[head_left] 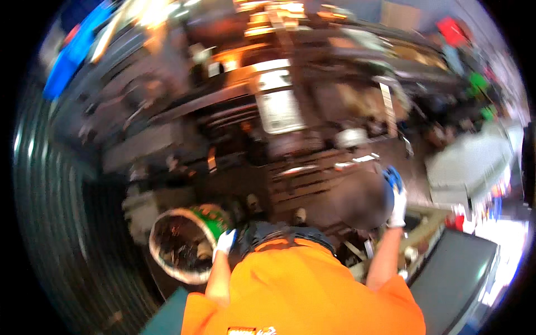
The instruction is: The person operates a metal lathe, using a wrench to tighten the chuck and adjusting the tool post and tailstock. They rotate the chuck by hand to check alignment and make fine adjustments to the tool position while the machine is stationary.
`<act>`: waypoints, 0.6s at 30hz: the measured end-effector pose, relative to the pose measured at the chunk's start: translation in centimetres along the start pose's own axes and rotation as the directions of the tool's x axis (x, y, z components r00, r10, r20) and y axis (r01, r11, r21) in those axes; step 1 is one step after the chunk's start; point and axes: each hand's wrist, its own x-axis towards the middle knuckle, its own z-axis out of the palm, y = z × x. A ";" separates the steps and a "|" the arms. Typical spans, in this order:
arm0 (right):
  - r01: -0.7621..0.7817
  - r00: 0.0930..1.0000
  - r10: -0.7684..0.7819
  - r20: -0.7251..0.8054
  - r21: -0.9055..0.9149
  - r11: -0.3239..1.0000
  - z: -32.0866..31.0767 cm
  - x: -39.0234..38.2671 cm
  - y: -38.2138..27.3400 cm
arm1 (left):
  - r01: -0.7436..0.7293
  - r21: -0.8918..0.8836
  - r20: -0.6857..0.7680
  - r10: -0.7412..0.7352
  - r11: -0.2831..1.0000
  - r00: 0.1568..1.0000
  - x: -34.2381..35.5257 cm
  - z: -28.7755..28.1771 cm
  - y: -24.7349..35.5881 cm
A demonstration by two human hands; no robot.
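Note:
Motion smears much of the view. My left hand (225, 241), in a white and blue glove, is at the right side of a green drum (214, 219) with a pale rim. Dark scraps lie inside the drum. I cannot tell whether the hand grips the drum or only rests against it. To the right, my right hand (397, 205), gloved the same way, is raised beside a round, dark brown blurred shape (362, 200). Its fingers are too smeared to show whether they hold that shape.
Ahead stands a large dark machine (223, 106) with a pale panel (279, 109). Slatted boards (296, 184) lie on the floor before it. A corrugated wall (50, 206) runs along the left. At right are a light grey casing (472, 162) and a dark grey cabinet (455, 265).

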 end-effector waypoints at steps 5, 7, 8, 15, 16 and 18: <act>-0.211 0.953 0.301 0.038 0.796 0.567 -4.1 3.0 3.2 | -0.027 0.279 0.150 -0.016 0.960 0.989 1.1 1.4 0.9; -0.211 0.969 0.223 0.108 0.831 0.514 -1.8 5.4 3.9 | -0.226 0.316 0.154 0.185 0.922 0.971 1.3 -0.8 -0.4; -0.202 0.975 0.184 0.127 0.853 0.482 -1.5 6.5 4.5 | -0.178 0.285 0.163 0.135 0.942 0.977 1.2 -0.3 0.8; -0.172 0.957 0.281 0.075 0.925 0.338 1.9 15.9 4.0 | 0.187 -0.314 0.135 -0.151 0.931 0.979 -1.5 0.7 3.1; -0.220 0.955 0.259 0.144 0.930 0.296 3.3 16.8 3.8 | 0.244 -0.428 0.075 -0.235 0.870 0.969 -3.7 0.4 4.0; -0.201 0.950 0.286 0.125 0.946 0.254 3.3 17.3 4.2 | 0.068 -0.204 -0.019 -0.073 0.977 0.997 -4.1 1.4 1.2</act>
